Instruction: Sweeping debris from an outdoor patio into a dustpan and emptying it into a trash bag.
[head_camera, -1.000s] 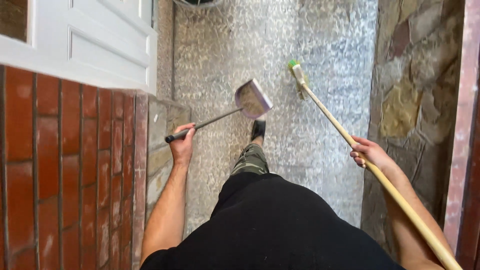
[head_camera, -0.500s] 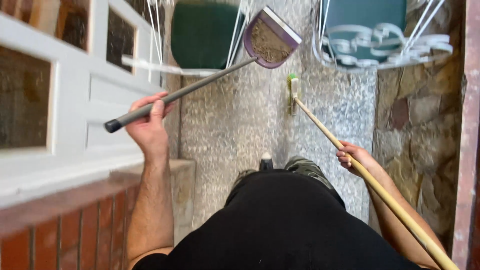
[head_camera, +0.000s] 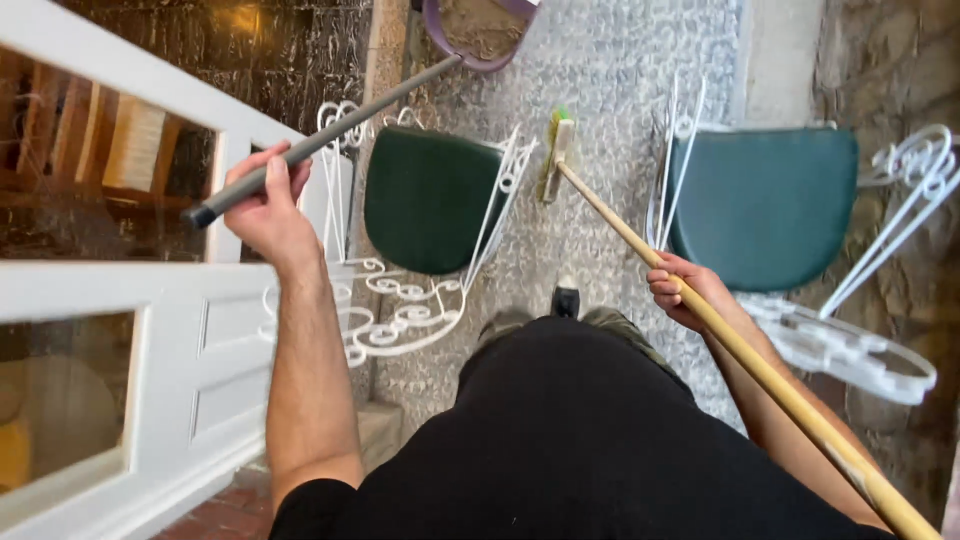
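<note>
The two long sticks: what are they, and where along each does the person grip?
The left hand grips a dustpan near the end of its grey handle. The right hand grips a broom partway down its wooden stick.

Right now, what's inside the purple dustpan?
The purple dustpan, held up by the left hand, holds brownish sandy dirt. The picture's top edge cuts off its far part, so the rest is unseen.

It was a home's porch: pebbled floor (head_camera: 620, 90), white paned door (head_camera: 130, 300), stone wall (head_camera: 880, 70), wrought-iron chairs (head_camera: 430, 200).
</note>
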